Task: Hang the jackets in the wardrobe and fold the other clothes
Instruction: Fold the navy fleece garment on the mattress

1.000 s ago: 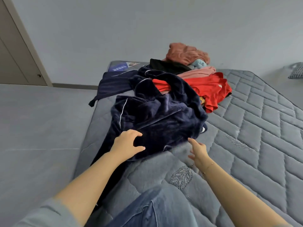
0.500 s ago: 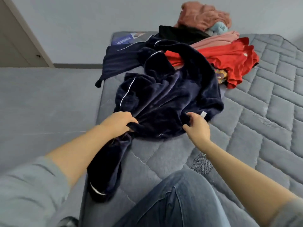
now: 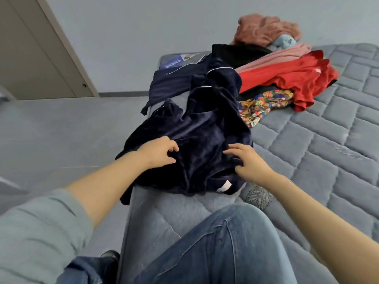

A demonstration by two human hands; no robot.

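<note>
1. Navy velvety garment with thin white piping (image 3: 196,140) is bunched up on the near left part of the grey quilted mattress (image 3: 307,140), with one end spilling off the left edge.
2. Left hand (image 3: 160,152) sits on the left side of the bunch, fingers curled and pinching the fabric.
3. Right hand (image 3: 248,160) is on the right side of it, fingers bent and touching the cloth; can't tell if it's really gripping or just resting.
4. Small pale pink label (image 3: 223,186) shows on the garment's near edge.
5. Farther back on the right is a pile: red top (image 3: 297,78), pink cloth (image 3: 276,58), black piece (image 3: 235,53), fuzzy rust-coloured item (image 3: 264,29) and a colourful patterned fabric (image 3: 264,103) at the near side.
6. Blue-jeans knee (image 3: 215,242) is on the mattress, nearest the camera.
</note>
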